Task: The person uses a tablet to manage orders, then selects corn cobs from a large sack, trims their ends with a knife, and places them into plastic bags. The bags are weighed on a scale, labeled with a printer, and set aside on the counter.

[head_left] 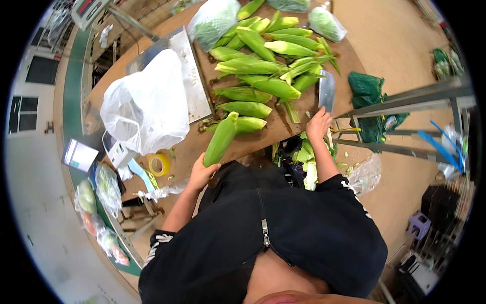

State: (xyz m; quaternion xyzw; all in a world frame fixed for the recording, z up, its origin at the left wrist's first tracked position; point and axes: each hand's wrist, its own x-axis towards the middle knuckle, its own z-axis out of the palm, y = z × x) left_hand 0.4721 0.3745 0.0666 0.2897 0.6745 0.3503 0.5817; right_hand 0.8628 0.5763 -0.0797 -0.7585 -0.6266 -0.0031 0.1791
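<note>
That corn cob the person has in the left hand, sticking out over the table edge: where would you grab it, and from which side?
Grip the corn cob at its lower, near end, where the left hand already wraps it, coming from the person's side of the table. It lies lengthwise, pointing away towards the pile, so that end is free; the far tip sits against another cob.

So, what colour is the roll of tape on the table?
Yellow; the roll of tape shows best in the head view.
</note>
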